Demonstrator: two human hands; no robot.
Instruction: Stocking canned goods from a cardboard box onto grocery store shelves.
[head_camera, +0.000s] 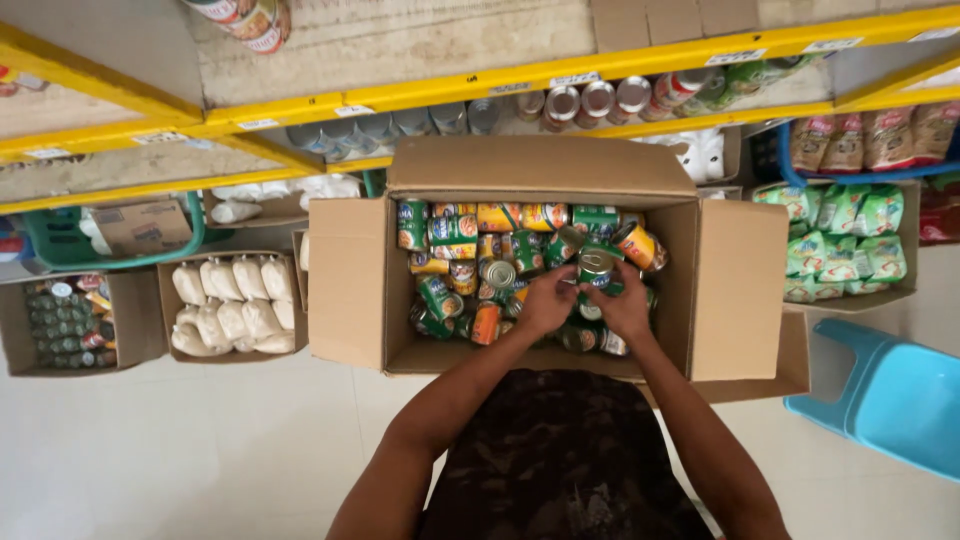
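Both hands, left hand (546, 300) & right hand (622, 305), pinch one green can (596, 268) between them, inside open cardboard box (350, 290) w/ loose cans (452, 262), on floor (200, 450).

- The open cardboard box (360, 290) stands on the floor (200, 450) before the shelving (500, 85), its flaps spread to all four sides.
- Cans (450, 240) lie heaped inside the box, filling it from wall to wall.
- Both hands, the left hand (547, 300) and the right hand (622, 308), are inside the box near its right half, together on one can (596, 268).
- Left of the box sits a carton of bags (232, 305); further left, a carton of small cans (68, 320).
- Right of the box, a carton of packets (845, 240); before that carton, a stool (890, 395).
- More cans (600, 100) lie on the shelf behind the box.
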